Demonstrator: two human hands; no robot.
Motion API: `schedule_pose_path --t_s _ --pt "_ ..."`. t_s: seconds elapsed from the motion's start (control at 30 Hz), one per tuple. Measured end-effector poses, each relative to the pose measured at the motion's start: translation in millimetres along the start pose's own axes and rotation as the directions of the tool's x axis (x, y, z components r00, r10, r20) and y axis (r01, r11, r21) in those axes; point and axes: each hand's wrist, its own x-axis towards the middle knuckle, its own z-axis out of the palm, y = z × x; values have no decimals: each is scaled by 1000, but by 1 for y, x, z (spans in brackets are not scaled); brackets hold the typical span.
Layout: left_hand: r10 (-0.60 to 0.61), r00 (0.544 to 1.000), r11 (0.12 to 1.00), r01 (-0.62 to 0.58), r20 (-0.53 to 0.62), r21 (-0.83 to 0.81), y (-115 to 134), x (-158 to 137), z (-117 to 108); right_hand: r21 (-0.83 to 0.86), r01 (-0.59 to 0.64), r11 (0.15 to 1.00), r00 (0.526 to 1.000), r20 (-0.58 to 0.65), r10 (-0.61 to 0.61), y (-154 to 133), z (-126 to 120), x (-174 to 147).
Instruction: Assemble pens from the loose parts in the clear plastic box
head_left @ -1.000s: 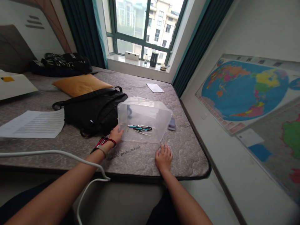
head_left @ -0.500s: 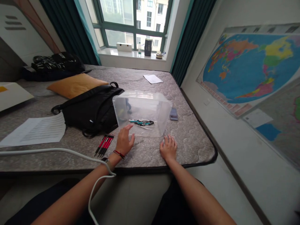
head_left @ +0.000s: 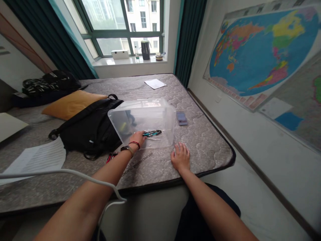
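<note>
A clear plastic box (head_left: 167,129) lies on its side on the mattress, its opening facing me. Inside it is a loose pile of teal, black and white pens (head_left: 152,133). My left hand (head_left: 137,138) reaches into the opening, its fingers closed around the left ends of the pens; the fingertips are partly hidden. My right hand (head_left: 180,156) rests palm down on the mattress in front of the box's right corner, fingers spread and holding nothing. Several red and black pens (head_left: 110,156) lie left of my left forearm, which partly covers them.
A black backpack (head_left: 87,130) lies against the box's left side, with an orange pillow (head_left: 75,103) behind it. Printed sheets (head_left: 42,157) are at left. A small bluish-grey pack (head_left: 182,118) sits right of the box. A white cable (head_left: 82,178) crosses my left forearm.
My left hand has moved forward from the box's front edge into the opening and its fingers have closed at the pens. My right hand stays on the mattress. The camera view has shifted.
</note>
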Motion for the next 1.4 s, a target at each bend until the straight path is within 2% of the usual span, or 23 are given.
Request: schedule_pose_path --t_s 0.13,0.27,0.37,0.43,0.5,0.57,0.63,0.7,0.73,0.83,0.9,0.97,1.03,1.1,1.2,1.4 --pt "0 1000 1000 0 7 11 -1 5 5 3 -3 1000 1000 6 3 1 0 1" --pt "4 999 1000 -4 -46 -16 -3 5 8 10 3 1000 1000 4 -3 2 1 1" --pt "27 984 982 -59 -174 -180 -4 -3 7 18 -1 1000 1000 6 1 3 2 1" --pt "9 970 930 -97 -242 -354 -4 -16 5 28 -7 1000 1000 9 7 3 2 1" --pt "-50 970 850 -84 -239 -521 -4 -39 2 37 -12 999 1000 13 12 2 2 1" --pt "-136 972 752 -23 -189 -659 -6 -70 -1 44 -15 999 1000 17 14 2 2 1" --pt "-237 967 612 71 -97 -787 -11 -107 -1 45 -12 999 1000 15 12 2 2 0" --pt "-319 948 435 144 -3 -889 -20 -147 2 42 -8 999 1000 7 7 2 3 0" --pt "-363 932 343 153 19 -927 -25 -167 5 39 -6 999 1000 3 6 2 3 0" --pt "-525 847 87 149 82 -985 -39 -221 16 28 -5 1000 1000 -7 6 2 4 -2" --pt "-594 791 -48 145 145 -988 -45 -249 22 20 -4 1000 1000 -11 5 1 4 -2" --pt "-623 757 -156 126 196 -980 -45 -270 24 8 -1 1000 1000 -15 1 0 4 -3" --pt "-612 758 -236 96 225 -967 -42 -282 21 -9 5 1000 1000 -23 -5 0 2 -4" --pt "-577 782 -289 73 235 -955 -36 -289 15 -25 14 1000 999 -31 -15 -1 1 -5" --pt "-528 812 -333 72 249 -940 -29 -293 6 -41 28 999 999 -33 -29 0 0 -7" --pt "-473 818 -404 128 327 -906 -18 -298 -6 -63 53 997 996 -69 -57 -6 -4 -21"
